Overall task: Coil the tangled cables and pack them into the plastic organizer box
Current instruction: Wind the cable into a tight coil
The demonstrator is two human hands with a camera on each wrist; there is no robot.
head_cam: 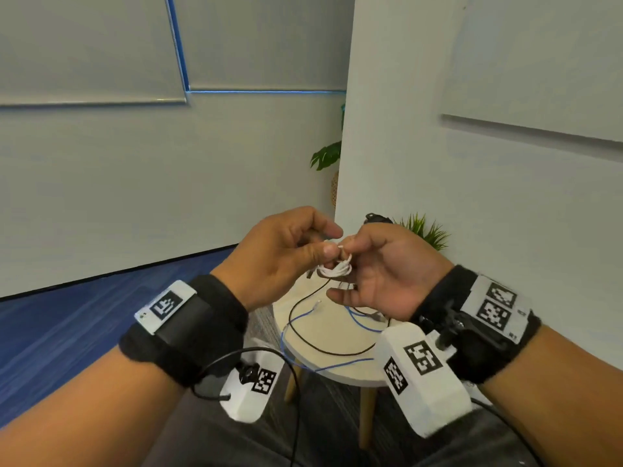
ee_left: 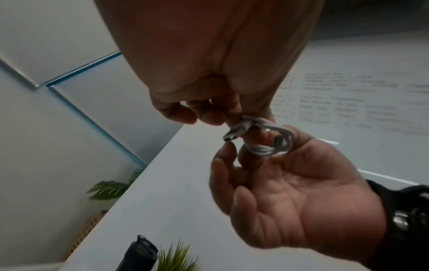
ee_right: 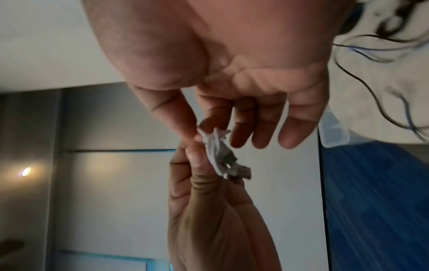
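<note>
Pinching one small white cable coil [head_cam: 335,267] in mid-air between left hand [head_cam: 279,257] and right hand [head_cam: 387,278], thumb and forefinger of each curled onto it, right hand's other fingers loose. USB plug [ee_right: 241,172] jutting from coil. Wearing two black wrist straps with square coded markers, no legible writing. Below: one round table [head_cam: 303,362] carrying one black cable [head_cam: 293,328] and one blue cable [head_cam: 357,318], loose. Beyond: clear plastic box corner [ee_right: 334,132], dark bottle [ee_left: 137,254], faint unreadable whiteboard writing [ee_left: 348,104].
</note>
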